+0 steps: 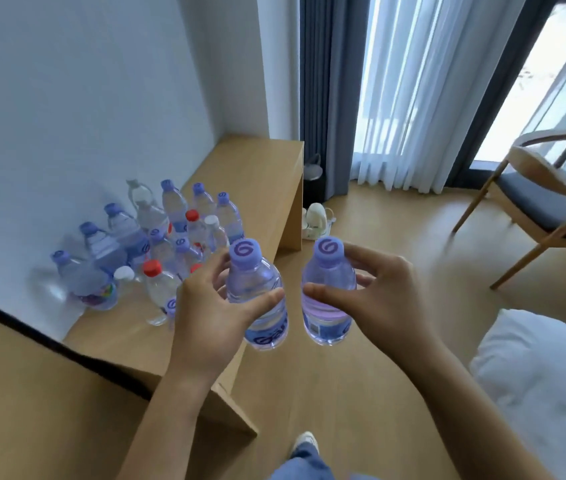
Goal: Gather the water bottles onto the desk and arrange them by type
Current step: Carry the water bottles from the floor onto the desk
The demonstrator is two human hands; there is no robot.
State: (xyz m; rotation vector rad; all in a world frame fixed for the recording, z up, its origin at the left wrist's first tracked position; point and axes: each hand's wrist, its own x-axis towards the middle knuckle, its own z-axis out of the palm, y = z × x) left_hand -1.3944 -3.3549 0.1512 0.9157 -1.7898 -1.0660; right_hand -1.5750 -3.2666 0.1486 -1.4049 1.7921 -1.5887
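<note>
The left hand [210, 306] grips one purple-capped water bottle [257, 296] around its shoulder, thumb in front and fingers behind, and the right hand [375, 296] grips a second purple-capped bottle [328, 292] the same way; both bottles are upright, side by side in the air at the desk's front edge. Behind the left hand, on the light wooden desk [257, 188] against the white wall, stands a cluster of bottles [157, 244] with purple, red and white caps. Beyond lie a wooden chair [548, 206], pale curtains [423, 91] and a white pillow [537, 362].
</note>
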